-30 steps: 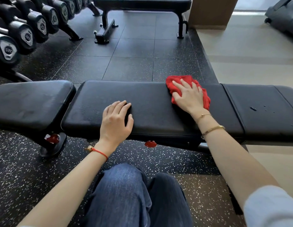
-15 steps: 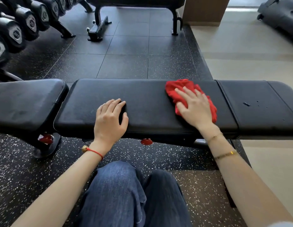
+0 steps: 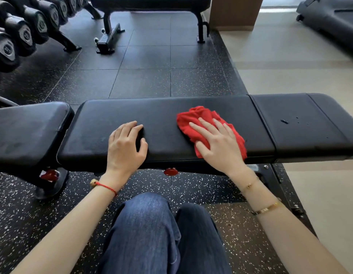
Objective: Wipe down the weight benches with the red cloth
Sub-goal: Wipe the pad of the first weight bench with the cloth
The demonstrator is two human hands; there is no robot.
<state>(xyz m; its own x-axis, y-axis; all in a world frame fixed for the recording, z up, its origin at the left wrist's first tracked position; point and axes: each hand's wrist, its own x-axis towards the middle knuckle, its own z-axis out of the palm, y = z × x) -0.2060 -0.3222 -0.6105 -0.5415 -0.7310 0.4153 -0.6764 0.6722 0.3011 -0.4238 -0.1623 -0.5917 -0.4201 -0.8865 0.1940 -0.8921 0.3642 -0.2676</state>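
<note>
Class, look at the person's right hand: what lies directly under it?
The right hand presses flat on the red cloth, bunched on the black bench pad. The cloth's middle and the pad beneath it are covered, so unseen.

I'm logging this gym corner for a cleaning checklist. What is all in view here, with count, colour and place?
red cloth: one, red, on the long pad of the near bench
near bench: one, black, across the middle
droplets: a few, dark, on the bench's right pad
far bench: one, black, top centre
dumbbells: a row, black, racked top left
treadmill: one, grey, top right
left hand: resting on the pad, holding nothing
right hand: flat, pressing the cloth
</note>
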